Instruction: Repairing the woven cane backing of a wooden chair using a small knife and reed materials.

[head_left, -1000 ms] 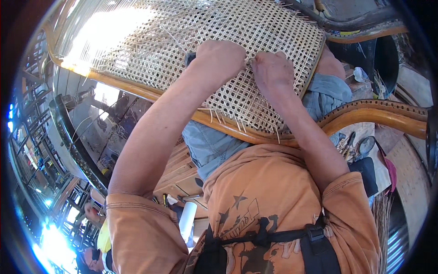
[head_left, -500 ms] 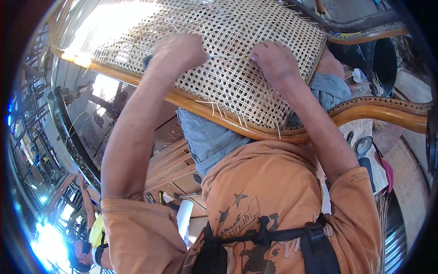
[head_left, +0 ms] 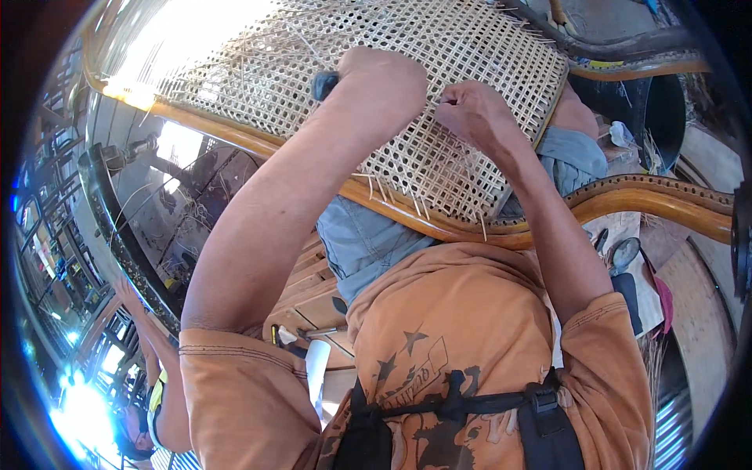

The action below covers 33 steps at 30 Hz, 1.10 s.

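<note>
A woven cane panel in a varnished wooden frame lies across my lap. Over its middle, my left hand is closed round a tool, whose dark rounded handle end sticks out behind the fist; its working end is hidden. Just to the right, my right hand hovers at the weave with fingers curled and pinched. Whatever they hold cannot be made out. Loose cane ends poke out along the near edge of the frame.
A curved wooden rail with drilled holes extends right. A black bucket stands at the far right. Tools lie on slats below left. Another person's arm shows at the lower left, near a dark curved frame.
My left hand has swept right with the tool, close to my right hand. The metal shaft and the strand seen between the hands are now hidden. My right hand has turned slightly.
</note>
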{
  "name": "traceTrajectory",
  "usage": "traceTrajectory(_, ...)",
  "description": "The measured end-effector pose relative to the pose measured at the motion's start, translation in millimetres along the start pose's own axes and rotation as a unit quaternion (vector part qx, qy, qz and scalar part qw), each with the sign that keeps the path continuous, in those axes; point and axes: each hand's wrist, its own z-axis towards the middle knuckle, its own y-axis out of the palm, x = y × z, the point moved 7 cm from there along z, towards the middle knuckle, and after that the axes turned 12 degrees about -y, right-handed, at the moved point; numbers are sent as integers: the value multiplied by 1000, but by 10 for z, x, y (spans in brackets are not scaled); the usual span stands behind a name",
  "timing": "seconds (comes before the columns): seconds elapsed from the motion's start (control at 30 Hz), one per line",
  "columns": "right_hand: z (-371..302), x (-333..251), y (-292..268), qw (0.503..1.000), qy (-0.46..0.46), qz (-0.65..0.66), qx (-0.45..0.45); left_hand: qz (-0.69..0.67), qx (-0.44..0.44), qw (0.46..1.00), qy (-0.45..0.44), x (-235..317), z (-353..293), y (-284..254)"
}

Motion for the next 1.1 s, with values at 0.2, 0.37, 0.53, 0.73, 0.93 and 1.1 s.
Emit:
traceTrajectory(0.2, -4, 81, 60, 996, 57, 65, -8, 38, -37, 998, 37, 197, 70, 103)
traceTrajectory(0.37, 13, 67, 45, 999, 48, 8, -14, 1, 10, 998, 57, 135, -13, 92)
traceTrajectory(0.53, 48, 18, 49, 997, -35, -72, 11, -58, -14, 998, 11, 25, 28, 192)
traceTrajectory(0.73, 36, -13, 41, 996, -61, -44, -39, -53, -56, 997, 5, -12, 56, 146)
traceTrajectory(0.93, 37, -1, 71, 996, -30, -66, -46, -33, -52, 998, 0, 30, 20, 130)
traceTrajectory(1.1, 18, -101, 72, 989, -12, -132, -60, -28, -64, 997, -32, -5, 23, 42)
